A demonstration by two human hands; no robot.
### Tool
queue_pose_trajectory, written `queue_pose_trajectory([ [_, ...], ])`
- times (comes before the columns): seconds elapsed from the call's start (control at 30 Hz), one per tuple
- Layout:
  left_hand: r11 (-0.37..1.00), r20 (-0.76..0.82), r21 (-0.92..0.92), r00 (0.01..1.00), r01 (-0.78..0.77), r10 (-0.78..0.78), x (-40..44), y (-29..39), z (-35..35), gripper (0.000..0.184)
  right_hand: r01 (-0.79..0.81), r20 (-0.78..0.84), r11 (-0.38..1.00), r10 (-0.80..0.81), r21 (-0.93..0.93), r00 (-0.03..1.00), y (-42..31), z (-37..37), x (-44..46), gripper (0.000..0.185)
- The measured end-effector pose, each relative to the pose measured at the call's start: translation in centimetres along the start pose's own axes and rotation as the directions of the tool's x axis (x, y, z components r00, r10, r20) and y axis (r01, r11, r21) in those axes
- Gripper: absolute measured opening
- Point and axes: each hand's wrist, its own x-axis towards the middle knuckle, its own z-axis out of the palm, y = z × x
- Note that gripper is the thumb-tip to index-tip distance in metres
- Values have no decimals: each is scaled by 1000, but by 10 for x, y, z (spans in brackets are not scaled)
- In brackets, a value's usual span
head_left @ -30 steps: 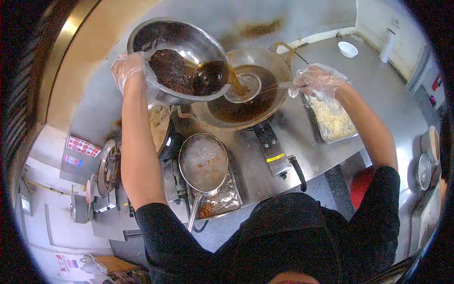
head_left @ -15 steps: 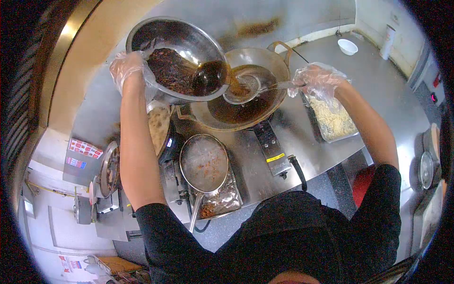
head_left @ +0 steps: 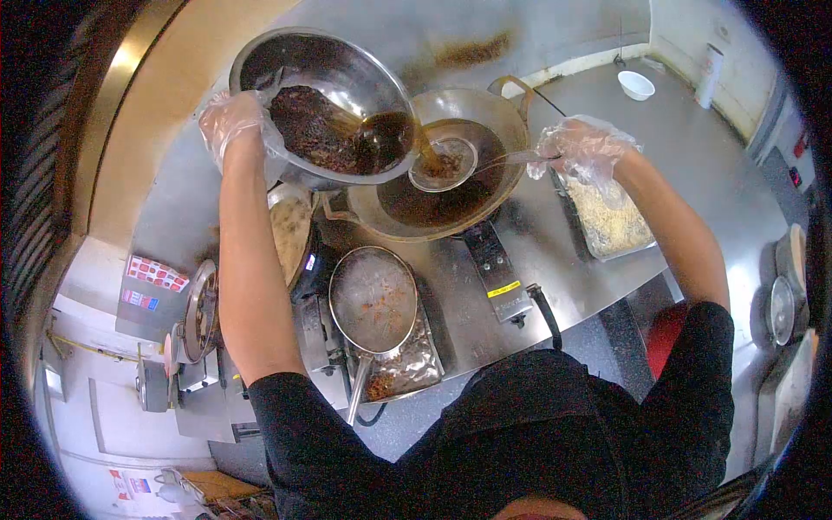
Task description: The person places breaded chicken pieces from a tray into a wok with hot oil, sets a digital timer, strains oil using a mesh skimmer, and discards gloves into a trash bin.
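My left hand [head_left: 236,121], in a clear plastic glove, grips the near-left rim of a large steel mixing bowl [head_left: 386,71]. The bowl is tilted to the right. Inside are dark brown solids [head_left: 308,126] and dark liquid [head_left: 386,143], which streams over the right lip. The stream falls into a round mesh strainer [head_left: 446,165] over a large two-handled wok [head_left: 381,212] that contains dark liquid. My right hand [head_left: 582,149], gloved too, is closed around the strainer's handle [head_left: 516,158]. Some brown bits lie in the strainer's mesh.
An induction cooker's control panel [head_left: 498,273] juts out below the wok. A second strainer [head_left: 374,299] rests on a tray [head_left: 425,360] in front. To the right is a tray of pale shredded food [head_left: 611,217]. A white bowl [head_left: 637,85] stands at the back right.
Liquid keeps running from the tilted bowl through the strainer, and the bowl has shifted very slightly. Both hands hold nearly the same place.
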Motion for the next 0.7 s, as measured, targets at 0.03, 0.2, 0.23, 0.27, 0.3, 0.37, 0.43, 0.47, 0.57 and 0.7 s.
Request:
queue_pose_trajectory([
  [0.03,1000,-5,-9,1000,23,-23,-2,2,-1,29,-15,-1,994,15,112,1000,2,1,1,25],
  [0.2,999,11,-32,999,42,-42,26,-18,12,29,92,-10,988,-94,-122,996,12,4,4,24],
  [0.23,1000,2,-23,1000,-7,7,29,-21,14,28,86,-17,995,-87,-50,996,14,6,5,24],
  [0.27,1000,0,-22,1000,-7,7,25,-17,10,28,81,-24,996,-81,23,996,17,8,6,24],
  [0.3,999,-14,-28,999,-30,29,18,-13,6,28,14,-26,976,-9,216,1000,18,10,6,24],
  [0.37,998,-27,-34,998,-52,51,5,0,-3,27,-52,-13,915,62,400,998,18,11,6,24],
  [0.43,997,11,74,1000,-27,26,-7,15,-13,28,-135,35,777,144,614,989,16,11,7,20],
  [0.47,997,10,75,1000,-27,27,-1,9,-9,28,-135,35,777,144,615,989,16,11,7,20],
  [0.57,998,-28,-49,999,-35,34,17,-4,3,26,21,-24,982,-16,190,1000,21,10,8,18],
  [0.7,992,-67,-5,990,-123,122,0,13,-9,24,148,-136,962,-119,230,984,25,15,4,25],
])
